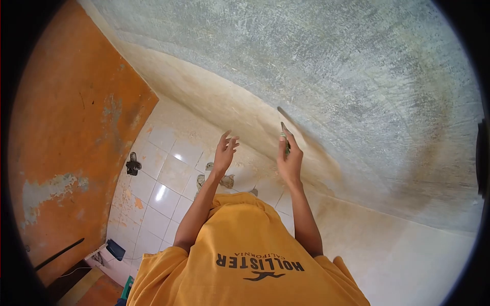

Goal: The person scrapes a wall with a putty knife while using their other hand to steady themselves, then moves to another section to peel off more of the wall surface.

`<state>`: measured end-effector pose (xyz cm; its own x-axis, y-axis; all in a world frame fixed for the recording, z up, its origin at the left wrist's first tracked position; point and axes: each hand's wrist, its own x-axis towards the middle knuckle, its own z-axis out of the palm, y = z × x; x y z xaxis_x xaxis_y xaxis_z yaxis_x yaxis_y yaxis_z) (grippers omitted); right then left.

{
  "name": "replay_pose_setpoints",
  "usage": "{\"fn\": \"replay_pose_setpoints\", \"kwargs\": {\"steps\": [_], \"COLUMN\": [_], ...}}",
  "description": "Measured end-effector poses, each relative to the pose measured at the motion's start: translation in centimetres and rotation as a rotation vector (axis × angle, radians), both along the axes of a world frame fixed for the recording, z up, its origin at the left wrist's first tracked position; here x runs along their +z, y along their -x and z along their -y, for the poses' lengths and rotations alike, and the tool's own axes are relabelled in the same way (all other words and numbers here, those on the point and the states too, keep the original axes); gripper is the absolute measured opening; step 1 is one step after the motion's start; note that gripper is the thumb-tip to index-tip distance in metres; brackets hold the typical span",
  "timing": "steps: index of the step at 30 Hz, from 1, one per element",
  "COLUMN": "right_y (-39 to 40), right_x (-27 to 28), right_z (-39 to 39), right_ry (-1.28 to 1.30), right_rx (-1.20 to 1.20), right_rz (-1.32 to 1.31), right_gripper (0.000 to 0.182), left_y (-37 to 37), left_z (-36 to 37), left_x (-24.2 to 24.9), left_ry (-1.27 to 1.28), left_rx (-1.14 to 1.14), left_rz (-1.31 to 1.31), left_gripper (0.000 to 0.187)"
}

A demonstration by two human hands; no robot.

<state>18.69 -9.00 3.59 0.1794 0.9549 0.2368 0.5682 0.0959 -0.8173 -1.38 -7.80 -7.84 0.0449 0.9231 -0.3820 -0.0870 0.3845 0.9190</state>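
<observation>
My right hand is closed around the handle of a scraper, its thin dark blade pointing up at the wall. The handle shows a bit of green between my fingers. A dark streak lies on the wall just beyond the blade's tip. In front of me the wall is mottled grey with rough marks above and a smoother cream band below. My left hand is held in the air to the left, fingers apart and slightly curled, holding nothing.
An orange wall with peeled patches stands on the left. White floor tiles carry paint flakes. A dark sandal-like object lies near the orange wall, and a dark blue dustpan-like object sits lower left. A black rod leans there.
</observation>
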Motion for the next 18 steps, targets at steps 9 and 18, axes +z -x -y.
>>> {"fn": "replay_pose_setpoints", "kwargs": {"steps": [9, 18], "right_y": [4.3, 5.4], "right_x": [0.9, -0.7], "right_z": [-3.3, -2.3], "right_ry": [0.109, 0.024], "right_rx": [0.046, -0.036], "right_rz": [-0.022, -0.003], "right_gripper": [0.034, 0.035], "left_y": [1.1, 3.5], "left_z": [-0.6, -1.7], "left_x": [0.9, 0.5], "left_ry": [-0.024, -0.011], "left_rx": [0.034, 0.045], "left_rz": [0.027, 0.023], "left_gripper": [0.056, 0.059]}}
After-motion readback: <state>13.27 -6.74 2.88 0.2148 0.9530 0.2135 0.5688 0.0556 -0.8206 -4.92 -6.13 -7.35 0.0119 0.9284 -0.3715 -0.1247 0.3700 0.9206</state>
